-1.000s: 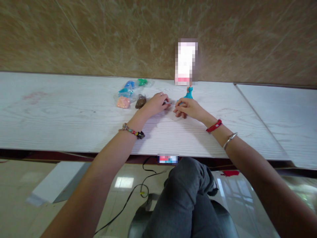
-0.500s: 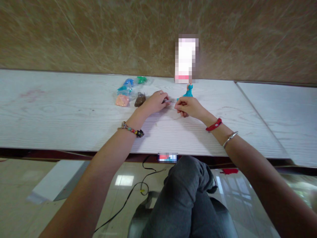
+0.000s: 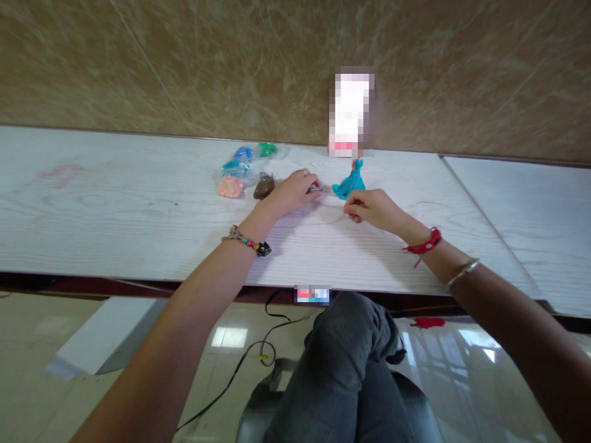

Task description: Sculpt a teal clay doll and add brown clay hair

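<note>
Wall (image 3: 207, 67) behind, white tabletop (image 3: 138, 209) below, bright screen (image 3: 351, 114) upright at back. My L hand (image 3: 294, 194) rests low, gripping; R hand (image 3: 378, 210) is curled, thumb & index tog., can't tell if anything's pinched. Blue figure (image 3: 351, 183) stands on tabletop, just beyond R fingers. Brown bag (image 3: 264, 186) by L wrist; thin stick (image 3: 316, 189) in L fingers. Prob. small-detail work, IMO; next move calls for light fingertips nr figure.

Wall (image 3: 184, 67): brown, marbled, far side
White boxy object (image 3: 106, 332): on the floor (image 3: 23, 351), near left
Black cable (image 3: 240, 365): looped, with a yellow band (image 3: 263, 357)
Red item (image 3: 428, 322): on the floor, right
Seat (image 3: 258, 400): dark, near centre
</note>
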A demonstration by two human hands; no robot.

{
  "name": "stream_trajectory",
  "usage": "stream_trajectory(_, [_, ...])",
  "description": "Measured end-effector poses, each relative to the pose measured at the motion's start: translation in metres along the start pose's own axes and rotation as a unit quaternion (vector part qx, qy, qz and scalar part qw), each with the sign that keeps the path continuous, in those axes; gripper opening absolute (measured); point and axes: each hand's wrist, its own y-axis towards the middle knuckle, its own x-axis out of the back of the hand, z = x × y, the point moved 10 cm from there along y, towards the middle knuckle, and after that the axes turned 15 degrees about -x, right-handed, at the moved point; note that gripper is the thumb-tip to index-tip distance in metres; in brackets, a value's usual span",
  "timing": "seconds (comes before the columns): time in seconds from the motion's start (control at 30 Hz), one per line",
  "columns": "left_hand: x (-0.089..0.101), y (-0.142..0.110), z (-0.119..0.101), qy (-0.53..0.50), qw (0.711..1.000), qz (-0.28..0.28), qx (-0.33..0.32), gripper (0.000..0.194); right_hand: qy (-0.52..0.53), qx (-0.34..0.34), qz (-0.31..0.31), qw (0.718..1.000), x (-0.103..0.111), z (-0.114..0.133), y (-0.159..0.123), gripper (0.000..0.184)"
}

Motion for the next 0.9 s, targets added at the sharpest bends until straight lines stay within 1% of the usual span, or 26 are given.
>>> stream_trajectory(0.13, [-0.002,0.001,0.0,-0.007,1.0,0.008,0.002,0.019,-0.107,0.03,-0.056,0.992,0.032,-0.007,-0.021,0.012])
stream_trajectory(0.2, [-0.002,0.0,0.001,-0.01,1.0,0.008,0.006,0.019,-0.137,0.053,-0.084,0.986,0.046,-0.011,-0.028,0.011])
stream_trajectory(0.27, [-0.002,0.0,0.002,-0.012,1.0,0.007,0.01,0.02,-0.149,0.075,-0.106,0.98,0.053,-0.015,-0.033,0.011])
stream_trajectory(0.37, [-0.001,0.0,0.001,-0.016,1.0,0.008,0.012,0.021,-0.151,0.089,-0.133,0.976,0.055,-0.021,-0.037,0.012])
stream_trajectory(0.53, [-0.001,0.0,0.001,-0.023,1.0,0.006,0.012,0.021,-0.145,0.047,-0.158,0.976,0.056,-0.034,-0.037,0.012])
stream_trajectory(0.63, [-0.001,0.0,0.001,-0.027,1.0,0.004,0.006,0.021,-0.142,0.04,-0.161,0.976,0.058,-0.036,-0.035,0.008])
stream_trajectory(0.8, [-0.001,0.0,0.002,-0.023,1.0,0.007,0.008,0.021,-0.132,0.042,-0.169,0.976,0.058,-0.037,-0.032,0.01])
stream_trajectory(0.9, [-0.001,0.0,0.002,-0.024,1.0,0.008,0.006,0.021,-0.133,0.044,-0.161,0.977,0.054,-0.037,-0.031,0.011])
